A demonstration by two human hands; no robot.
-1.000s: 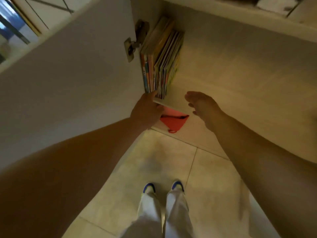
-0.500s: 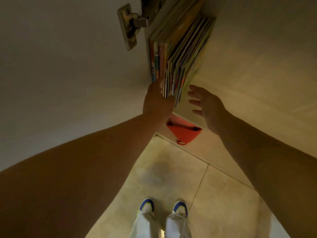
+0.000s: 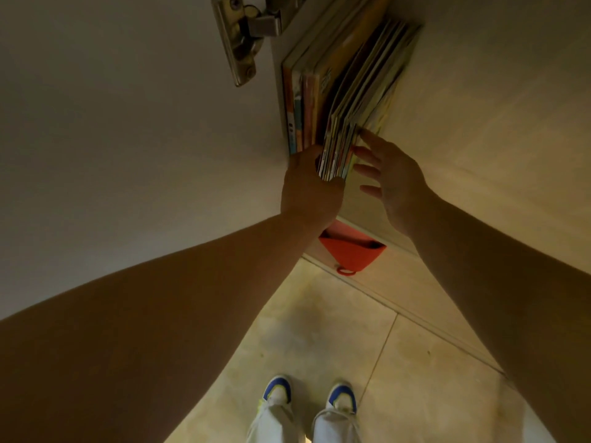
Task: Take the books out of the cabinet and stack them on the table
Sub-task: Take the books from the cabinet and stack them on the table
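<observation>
A row of thin, colourful books [image 3: 345, 91] stands upright on the cabinet shelf [image 3: 479, 129], pressed against the cabinet's left wall. My left hand [image 3: 308, 190] is at the near ends of the books, its fingers tucked into the row on the left side of a thin bundle of books [image 3: 337, 155] and its thumb under the bundle. My right hand [image 3: 390, 177] is open, fingers spread, its fingertips touching the right side of that same bundle. The table is out of view.
The open cabinet door [image 3: 112, 123] fills the left side, with a metal hinge [image 3: 243, 36] at the top. A red pouch [image 3: 351, 251] sits on a lower shelf under my hands. Below are a tiled floor [image 3: 335, 330] and my shoes [image 3: 278, 390].
The view has drawn closer to the books. My right hand moved up and left until its fingertips met the books. My left hand pushed its fingers deeper into the row.
</observation>
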